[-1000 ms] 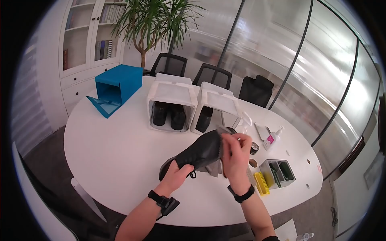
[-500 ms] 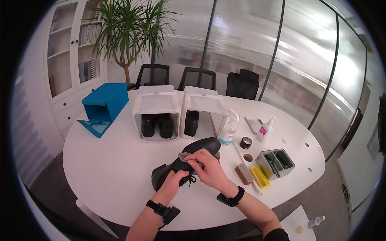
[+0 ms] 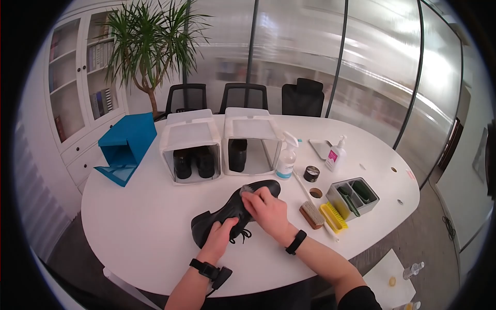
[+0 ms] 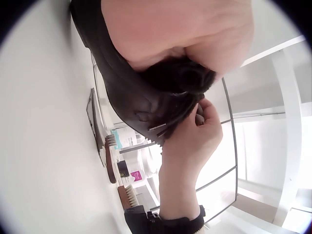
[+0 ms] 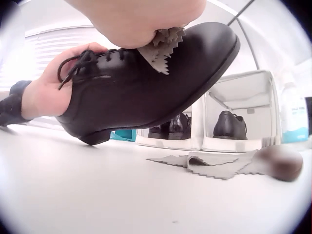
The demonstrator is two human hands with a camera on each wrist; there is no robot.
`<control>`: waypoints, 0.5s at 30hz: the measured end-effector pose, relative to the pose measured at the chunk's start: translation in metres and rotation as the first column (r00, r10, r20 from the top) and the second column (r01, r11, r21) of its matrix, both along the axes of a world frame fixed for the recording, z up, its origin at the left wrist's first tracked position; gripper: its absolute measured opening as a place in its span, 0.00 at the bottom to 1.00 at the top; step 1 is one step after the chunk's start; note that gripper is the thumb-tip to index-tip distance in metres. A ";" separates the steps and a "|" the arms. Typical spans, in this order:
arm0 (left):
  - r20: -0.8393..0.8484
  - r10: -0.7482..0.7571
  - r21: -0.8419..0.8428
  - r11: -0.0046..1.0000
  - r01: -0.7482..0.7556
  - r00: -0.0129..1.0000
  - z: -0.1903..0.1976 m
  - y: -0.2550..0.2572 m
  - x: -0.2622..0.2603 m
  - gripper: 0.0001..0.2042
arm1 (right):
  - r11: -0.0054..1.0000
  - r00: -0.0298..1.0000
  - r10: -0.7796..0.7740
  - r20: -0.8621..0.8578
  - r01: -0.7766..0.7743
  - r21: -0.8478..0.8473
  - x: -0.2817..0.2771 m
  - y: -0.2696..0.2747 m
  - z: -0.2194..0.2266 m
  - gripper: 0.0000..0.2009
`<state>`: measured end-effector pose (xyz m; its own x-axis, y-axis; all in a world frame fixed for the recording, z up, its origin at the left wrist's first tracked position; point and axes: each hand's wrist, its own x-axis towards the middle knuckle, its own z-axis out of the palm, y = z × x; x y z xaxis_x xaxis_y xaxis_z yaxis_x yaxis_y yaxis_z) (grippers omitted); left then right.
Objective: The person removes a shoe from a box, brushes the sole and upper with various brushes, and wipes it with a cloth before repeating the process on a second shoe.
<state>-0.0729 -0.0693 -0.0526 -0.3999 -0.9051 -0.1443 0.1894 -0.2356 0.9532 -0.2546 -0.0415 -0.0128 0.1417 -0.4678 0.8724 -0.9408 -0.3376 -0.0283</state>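
A black lace-up dress shoe (image 3: 232, 205) is held up over the white table, its toe pointing away to the right. My left hand (image 3: 219, 236) grips it at the heel end by the foot opening, some fingers hidden inside. My right hand (image 3: 268, 209) pinches a grey cloth (image 5: 158, 58) with zigzag edges. In the right wrist view, the cloth lies against the shoe's upper, between the laces (image 5: 87, 61) and the toe. Beneath the shoe, another grey zigzag-edged cloth (image 5: 219, 165) lies on the table beside a brown-backed brush (image 5: 280, 163).
Behind the shoe stand two white boxes (image 3: 190, 128), with black shoes (image 3: 237, 155) inside. A blue box (image 3: 135, 137) lies at left. To the right are a spray bottle (image 3: 286, 161), a black jar (image 3: 311, 173), a wooden brush (image 3: 311, 215), a yellow brush (image 3: 333, 217) and a divided grey holder (image 3: 356, 206).
My right hand has carried the cloth from near the toe back to the laces, then forward onto the upper again. The left hand keeps its grip. The head view has turned right.
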 end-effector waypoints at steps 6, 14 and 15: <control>0.137 -0.012 -0.042 0.999 0.018 0.990 0.021 0.005 0.004 0.24 | 0.983 0.983 -0.182 0.009 0.182 0.014 -0.034 -0.019 -0.005 0.08; 0.252 0.083 -0.368 0.930 0.017 0.964 0.004 -0.024 0.025 0.24 | 0.898 0.664 -0.217 0.716 -0.151 0.412 -0.115 -0.043 -0.030 0.15; 0.245 0.084 -0.364 0.931 0.011 0.966 0.008 -0.023 0.026 0.24 | 0.952 0.388 -0.097 0.916 -0.232 0.199 -0.107 -0.041 -0.020 0.16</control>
